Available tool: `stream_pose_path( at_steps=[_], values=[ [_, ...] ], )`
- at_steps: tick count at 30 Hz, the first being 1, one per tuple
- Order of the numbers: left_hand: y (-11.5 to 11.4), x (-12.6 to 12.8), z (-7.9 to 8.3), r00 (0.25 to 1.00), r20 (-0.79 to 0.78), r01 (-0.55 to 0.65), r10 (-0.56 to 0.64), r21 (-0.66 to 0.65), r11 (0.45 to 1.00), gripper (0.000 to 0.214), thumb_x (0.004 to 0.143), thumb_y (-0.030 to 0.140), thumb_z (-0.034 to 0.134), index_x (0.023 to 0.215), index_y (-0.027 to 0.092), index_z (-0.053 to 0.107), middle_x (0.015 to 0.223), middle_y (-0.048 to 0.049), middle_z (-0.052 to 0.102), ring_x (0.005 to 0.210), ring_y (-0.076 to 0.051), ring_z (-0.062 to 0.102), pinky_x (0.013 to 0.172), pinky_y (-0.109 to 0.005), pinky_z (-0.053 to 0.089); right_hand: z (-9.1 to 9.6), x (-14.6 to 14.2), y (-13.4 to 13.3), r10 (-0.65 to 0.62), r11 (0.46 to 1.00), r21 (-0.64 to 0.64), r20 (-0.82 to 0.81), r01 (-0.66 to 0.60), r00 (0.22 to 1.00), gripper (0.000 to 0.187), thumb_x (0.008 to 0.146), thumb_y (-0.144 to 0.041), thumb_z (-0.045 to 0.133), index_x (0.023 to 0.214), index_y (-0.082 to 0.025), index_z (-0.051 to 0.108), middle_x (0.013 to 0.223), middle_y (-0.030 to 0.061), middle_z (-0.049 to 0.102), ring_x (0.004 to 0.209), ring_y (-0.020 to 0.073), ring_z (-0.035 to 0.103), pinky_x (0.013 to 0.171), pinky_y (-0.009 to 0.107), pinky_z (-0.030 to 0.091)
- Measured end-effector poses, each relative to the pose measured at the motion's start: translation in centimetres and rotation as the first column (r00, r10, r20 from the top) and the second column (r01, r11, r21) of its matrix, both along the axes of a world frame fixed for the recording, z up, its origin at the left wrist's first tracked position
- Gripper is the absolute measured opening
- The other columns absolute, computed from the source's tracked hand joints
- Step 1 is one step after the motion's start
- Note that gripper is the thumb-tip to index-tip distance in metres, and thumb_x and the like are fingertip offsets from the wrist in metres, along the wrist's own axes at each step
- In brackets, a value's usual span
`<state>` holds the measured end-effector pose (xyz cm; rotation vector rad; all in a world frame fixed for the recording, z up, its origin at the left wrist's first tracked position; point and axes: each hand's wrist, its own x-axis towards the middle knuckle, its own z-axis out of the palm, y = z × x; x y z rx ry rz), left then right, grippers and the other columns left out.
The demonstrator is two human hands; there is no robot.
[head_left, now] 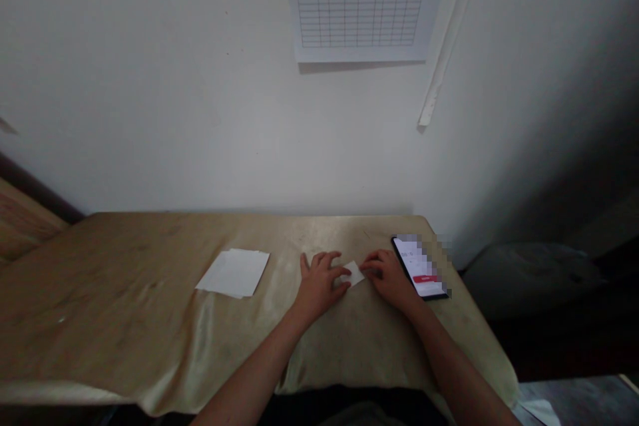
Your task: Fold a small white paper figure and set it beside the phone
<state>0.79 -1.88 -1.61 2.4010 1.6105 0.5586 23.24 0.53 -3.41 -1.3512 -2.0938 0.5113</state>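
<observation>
A small folded piece of white paper (355, 273) lies on the tan cloth-covered table (124, 293) between my hands. My left hand (319, 283) rests on the cloth with its fingers curled over the paper's left edge, pressing it down. On the paper's right side my right hand (387, 276) has its fingertips pinched against the edge. Both hands touch the same paper.
A stack of white paper sheets (233, 272) lies left of my hands. A phone (420, 267) with a lit screen lies right of my right hand near the table's corner. A gridded sheet (360, 0) hangs on the white wall behind.
</observation>
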Motion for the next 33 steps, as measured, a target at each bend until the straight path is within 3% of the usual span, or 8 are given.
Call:
stream_pose_path(
  at_steps=[6, 11, 19, 26, 33],
  values=[
    [-0.09, -0.22, 0.12, 1.000, -0.013, 0.027, -0.027, 0.027, 0.999, 0.022, 0.087, 0.033, 0.069, 0.107, 0.039, 0.073, 0.143, 0.0013, 0.056, 0.134, -0.031, 0.043, 0.114, -0.076, 0.004, 0.34, -0.28, -0.26, 0.012, 1.000, -0.022, 0.008, -0.011, 1.000, 0.023, 0.081, -0.012, 0.067, 0.097, -0.025, 0.078, 0.108, 0.0062, 0.067, 0.111, 0.0230, 0.055, 0.103, 0.040, 0.043],
    [-0.11, 0.15, 0.05, 0.999, -0.012, 0.050, -0.049, 0.042, 0.998, 0.028, 0.081, 0.050, 0.074, 0.104, 0.035, 0.073, 0.141, 0.0006, 0.059, 0.131, -0.033, 0.045, 0.113, -0.077, -0.003, 0.33, -0.19, -0.25, 0.021, 0.999, -0.028, -0.009, -0.021, 1.000, 0.021, 0.080, -0.015, 0.070, 0.097, -0.025, 0.077, 0.110, 0.0064, 0.066, 0.111, 0.0231, 0.054, 0.103, 0.040, 0.043],
    [-0.02, 0.29, -0.18, 1.000, 0.009, 0.030, -0.030, 0.024, 0.999, 0.018, 0.085, 0.041, 0.071, 0.102, 0.034, 0.073, 0.141, 0.0024, 0.060, 0.130, -0.031, 0.046, 0.113, -0.077, -0.001, 0.38, 0.07, -0.27, 0.047, 0.999, -0.018, -0.030, -0.048, 0.998, 0.028, 0.077, -0.010, 0.071, 0.100, -0.026, 0.077, 0.112, 0.0061, 0.065, 0.114, 0.0232, 0.053, 0.105, 0.041, 0.042],
    [-0.13, 0.34, 0.14, 1.000, 0.025, 0.007, -0.007, -0.011, 1.000, 0.013, 0.090, 0.039, 0.064, 0.098, 0.034, 0.074, 0.142, 0.0031, 0.059, 0.130, -0.030, 0.046, 0.113, -0.078, 0.000, 0.51, 0.13, -0.17, 0.047, 0.998, -0.028, -0.037, -0.048, 0.998, 0.023, 0.084, -0.013, 0.068, 0.098, -0.028, 0.077, 0.111, 0.0052, 0.064, 0.112, 0.0217, 0.053, 0.104, 0.040, 0.042],
    [0.02, 0.14, 0.10, 0.999, 0.040, 0.020, -0.018, -0.036, 0.999, 0.018, 0.094, 0.044, 0.059, 0.098, 0.036, 0.075, 0.145, 0.0042, 0.057, 0.133, -0.030, 0.043, 0.112, -0.077, -0.001, 0.76, -0.22, -0.23, 0.019, 1.000, -0.020, -0.005, -0.019, 1.000, 0.010, 0.089, -0.028, 0.067, 0.093, -0.026, 0.076, 0.107, 0.0055, 0.066, 0.110, 0.0223, 0.055, 0.100, 0.039, 0.043]
  ],
)
